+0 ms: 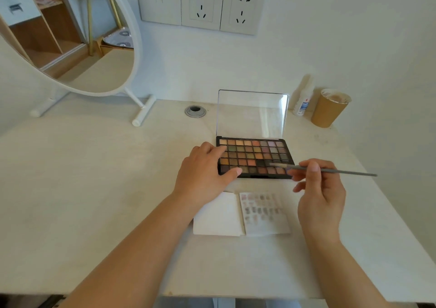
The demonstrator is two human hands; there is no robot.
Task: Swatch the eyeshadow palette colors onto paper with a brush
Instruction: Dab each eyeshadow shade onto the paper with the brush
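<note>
Fingers of the right hand (319, 189) pinch a thin grey brush (330, 171) over the black rectangular palette (256, 157) on the pale table (94, 189), the left hand (204, 170) resting flat on its edge, smudged paper (264, 213) nearby.

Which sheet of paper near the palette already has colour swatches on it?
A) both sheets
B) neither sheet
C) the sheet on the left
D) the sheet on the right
D: the right sheet carries rows of smudged colour patches, while the left sheet beside it looks blank white.
</note>
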